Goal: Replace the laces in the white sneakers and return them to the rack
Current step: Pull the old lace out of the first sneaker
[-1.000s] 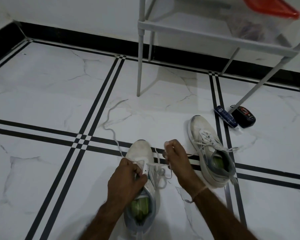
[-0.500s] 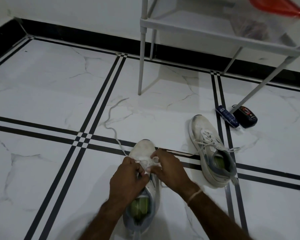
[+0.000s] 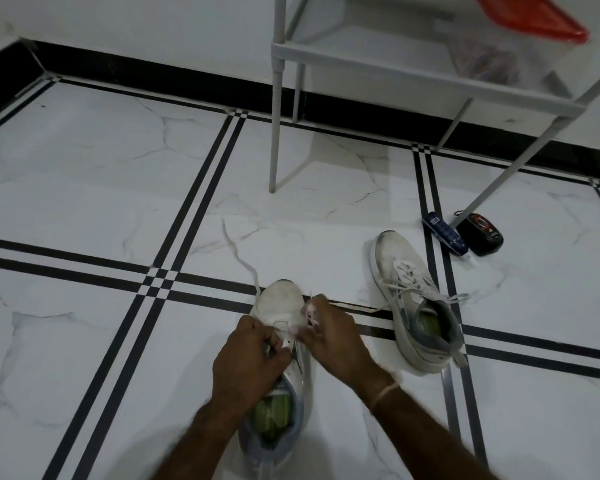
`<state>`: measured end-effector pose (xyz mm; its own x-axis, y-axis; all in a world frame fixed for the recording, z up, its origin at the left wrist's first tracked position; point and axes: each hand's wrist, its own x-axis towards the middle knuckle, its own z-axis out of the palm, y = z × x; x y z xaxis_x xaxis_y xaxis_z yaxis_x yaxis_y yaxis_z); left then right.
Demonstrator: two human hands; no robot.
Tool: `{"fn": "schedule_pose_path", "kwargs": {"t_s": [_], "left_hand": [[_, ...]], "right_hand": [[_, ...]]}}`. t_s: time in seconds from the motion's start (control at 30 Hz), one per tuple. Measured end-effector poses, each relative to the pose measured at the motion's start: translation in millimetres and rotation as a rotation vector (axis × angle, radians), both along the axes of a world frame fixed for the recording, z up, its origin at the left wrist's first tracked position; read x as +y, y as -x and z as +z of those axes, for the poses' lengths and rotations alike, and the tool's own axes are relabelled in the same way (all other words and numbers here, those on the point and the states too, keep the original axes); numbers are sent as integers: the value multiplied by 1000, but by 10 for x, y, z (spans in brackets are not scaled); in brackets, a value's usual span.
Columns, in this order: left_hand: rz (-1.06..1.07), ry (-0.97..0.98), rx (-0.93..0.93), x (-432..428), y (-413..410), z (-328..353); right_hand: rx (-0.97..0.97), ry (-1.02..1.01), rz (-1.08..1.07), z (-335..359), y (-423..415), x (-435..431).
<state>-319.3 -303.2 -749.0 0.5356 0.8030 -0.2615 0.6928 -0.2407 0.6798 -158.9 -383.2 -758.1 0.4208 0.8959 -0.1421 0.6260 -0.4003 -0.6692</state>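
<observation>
Nearest to me, the white sneaker being laced (image 3: pixel 278 311) stands on the floor (image 3: pixel 84 209) with its heel toward me and its green insole showing. My left hand (image 3: pixel 248 362) is clenched over the tongue and eyelet row, the grip pinching what looks like lace near the low eyelets. My right hand (image 3: pixel 331 336) sits just to the right of the shoe, its grip closed on the other lace end, which bunches white at the knuckles. A loose lace tail (image 3: pixel 238 252) runs from the toe out to the far left across the tile.

I judge the step in hand to be threading the lower eyelets. To do it well I would keep both ends even, pull each crossing snug without twisting the flat lace, and hold the tongue centred.

Farther right, the second sneaker (image 3: pixel 414 303) lies apart, laced, its ends loose. Beyond it a small blue object (image 3: pixel 444 232) and a black one (image 3: pixel 482 234) rest by a leg of the rack (image 3: pixel 378 65), whose shelf is cut off at the top.

My fingers hide the eyelets, so I cannot tell how many are threaded. Motion blur smears the lace at my right hand.
</observation>
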Motion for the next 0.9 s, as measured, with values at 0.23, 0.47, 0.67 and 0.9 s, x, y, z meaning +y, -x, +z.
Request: {"fn": "schedule_pose_path", "kwargs": {"t_s": [0.23, 0.47, 0.67, 0.9], "left_hand": [[21, 18, -13, 4, 3, -19], [9, 1, 0, -2, -5, -90], [14, 16, -2, 6, 5, -77], [10, 22, 8, -12, -20, -28]], "right_hand": [[815, -379, -546, 205, -68, 112], [-186, -50, 34, -134, 33, 26], [883, -451, -517, 205, -64, 77], [-143, -72, -60, -242, 48, 15]]}}
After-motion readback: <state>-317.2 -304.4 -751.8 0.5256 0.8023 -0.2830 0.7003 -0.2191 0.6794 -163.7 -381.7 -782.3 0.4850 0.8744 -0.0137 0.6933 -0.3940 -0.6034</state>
